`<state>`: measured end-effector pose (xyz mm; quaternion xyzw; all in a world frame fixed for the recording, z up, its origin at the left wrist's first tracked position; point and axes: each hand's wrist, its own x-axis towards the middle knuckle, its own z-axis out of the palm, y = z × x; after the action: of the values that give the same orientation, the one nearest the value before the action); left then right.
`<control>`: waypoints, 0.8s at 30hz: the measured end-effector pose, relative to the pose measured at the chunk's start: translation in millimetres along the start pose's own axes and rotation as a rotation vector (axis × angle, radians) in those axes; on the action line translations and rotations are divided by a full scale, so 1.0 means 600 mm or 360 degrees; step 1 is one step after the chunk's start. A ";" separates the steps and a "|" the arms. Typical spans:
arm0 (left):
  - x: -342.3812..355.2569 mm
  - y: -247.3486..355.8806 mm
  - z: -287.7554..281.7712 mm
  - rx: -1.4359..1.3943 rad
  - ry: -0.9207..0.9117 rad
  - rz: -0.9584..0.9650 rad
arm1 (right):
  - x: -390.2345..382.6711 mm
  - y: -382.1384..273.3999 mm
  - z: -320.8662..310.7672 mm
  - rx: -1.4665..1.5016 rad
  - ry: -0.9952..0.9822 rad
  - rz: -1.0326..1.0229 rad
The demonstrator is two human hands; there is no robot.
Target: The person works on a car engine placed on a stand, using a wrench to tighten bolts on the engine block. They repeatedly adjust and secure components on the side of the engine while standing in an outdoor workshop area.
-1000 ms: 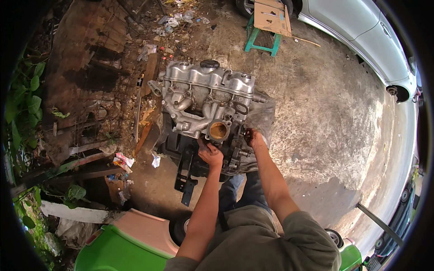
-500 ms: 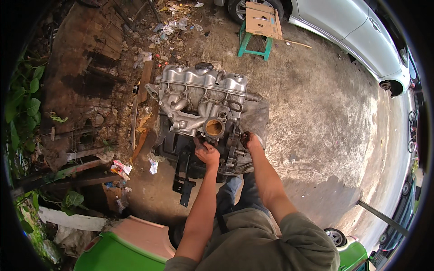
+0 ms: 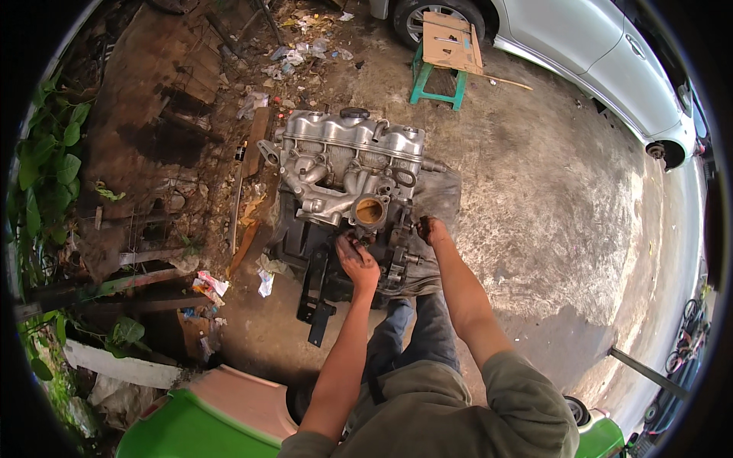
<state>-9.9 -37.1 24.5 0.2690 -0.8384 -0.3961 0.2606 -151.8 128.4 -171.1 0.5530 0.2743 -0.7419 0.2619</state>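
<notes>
A car engine with a silvery valve cover stands in front of me. Its intake manifold ends in a round throttle opening, brownish inside. Just below that opening is my left hand, smudged with black grease, its fingers pressed together and curled against the engine's dark lower part. What they hold, if anything, is hidden. At the engine's right side my right hand is closed, its blackened fingertips beside a bracket; I cannot make out what is in them. A black metal bracket hangs at the front left.
A green stool with a cardboard sheet and small tools on it stands beyond, near a silver car. Planks and litter lie at the left. A green and pink panel is close at the lower left.
My left hand has shifted slightly and turned, showing more of its fingers below the throttle opening. The right hand stays by the engine's side. The whole view has moved a little.
</notes>
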 end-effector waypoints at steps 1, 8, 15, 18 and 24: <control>-0.016 0.008 -0.010 -0.0012 0.0011 0.0135 | -0.007 -0.008 0.007 -0.0182 -0.0020 -0.0100; -0.063 0.035 -0.035 0.0201 -0.0598 0.0806 | -0.096 -0.079 0.014 -0.1002 -0.0045 -0.0867; -0.036 0.016 -0.040 0.0313 -0.0928 0.1031 | -0.191 -0.028 -0.054 -0.0259 -0.0637 -0.0848; -0.043 0.007 -0.034 0.0216 -0.0889 0.1023 | -0.213 0.028 -0.089 -0.0230 -0.0690 -0.0824; -0.048 -0.003 -0.019 0.0003 -0.0750 0.0988 | -0.229 0.086 -0.115 -0.0220 -0.0693 -0.0676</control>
<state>18.7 -24.9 22.9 -0.0958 -0.9171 -0.3487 0.1680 -34.7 151.5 -61.3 0.2924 0.3710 -0.8605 0.1907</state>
